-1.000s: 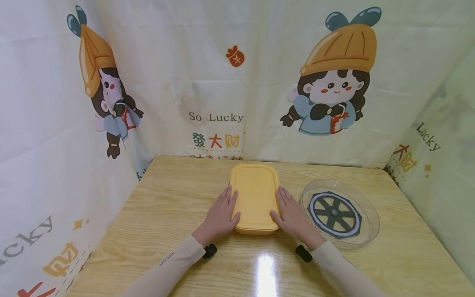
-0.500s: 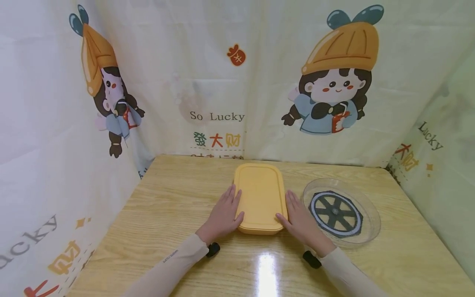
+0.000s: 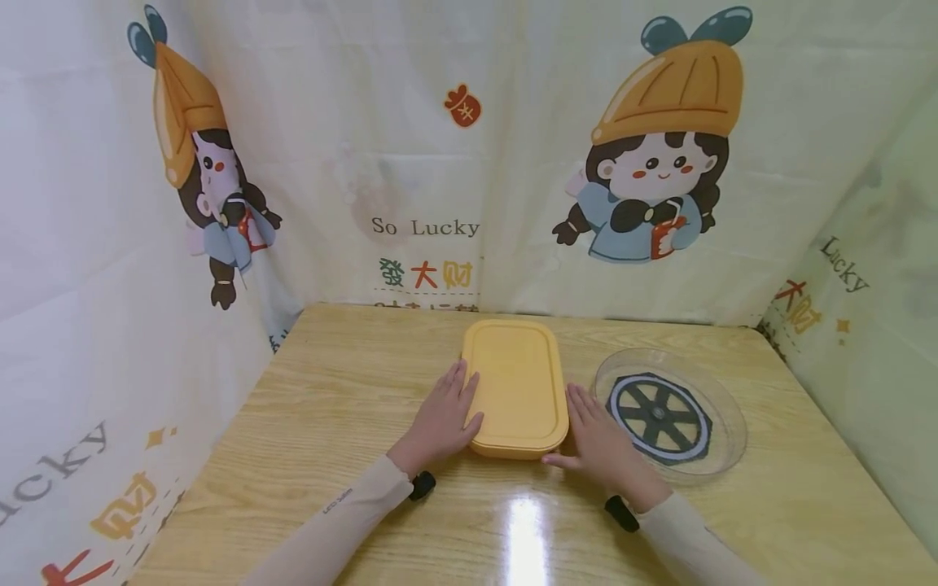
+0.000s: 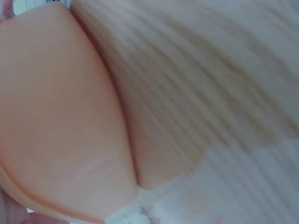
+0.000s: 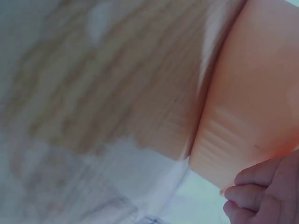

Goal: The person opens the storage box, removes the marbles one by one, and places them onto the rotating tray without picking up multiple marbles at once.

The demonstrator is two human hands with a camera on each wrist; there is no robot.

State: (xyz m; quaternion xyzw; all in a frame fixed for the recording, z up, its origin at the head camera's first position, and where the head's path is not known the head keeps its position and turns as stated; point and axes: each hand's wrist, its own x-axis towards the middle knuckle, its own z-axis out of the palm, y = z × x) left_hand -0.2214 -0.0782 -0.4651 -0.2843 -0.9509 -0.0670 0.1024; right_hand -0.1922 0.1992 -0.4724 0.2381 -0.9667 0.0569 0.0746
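A yellow-orange lidded box [image 3: 513, 382] lies flat on the wooden table, lid in place, its long sides running away from me. My left hand [image 3: 440, 419] rests along its left side, fingers straight, thumb by the lid's edge. On the other side my right hand [image 3: 604, 435] lies along the right wall with extended fingers; its thumb is spread beside the near right corner. In the left wrist view the box's smooth wall [image 4: 65, 107] fills the left. The right wrist view has the right fingers [image 5: 254, 189] against or close to the box wall [image 5: 252, 102]; contact is unclear.
A clear round shallow dish [image 3: 735, 439] stands right of the right hand, with a dark spoked wheel-like pattern [image 3: 659, 415] in or under it. Printed cloth [image 3: 528, 163] hangs behind and beside the table [image 3: 337, 374]. Light glares on the front tabletop.
The box and both hands have shifted a little to the right. My right thumb has come off the lid's edge and now points past the near right corner.
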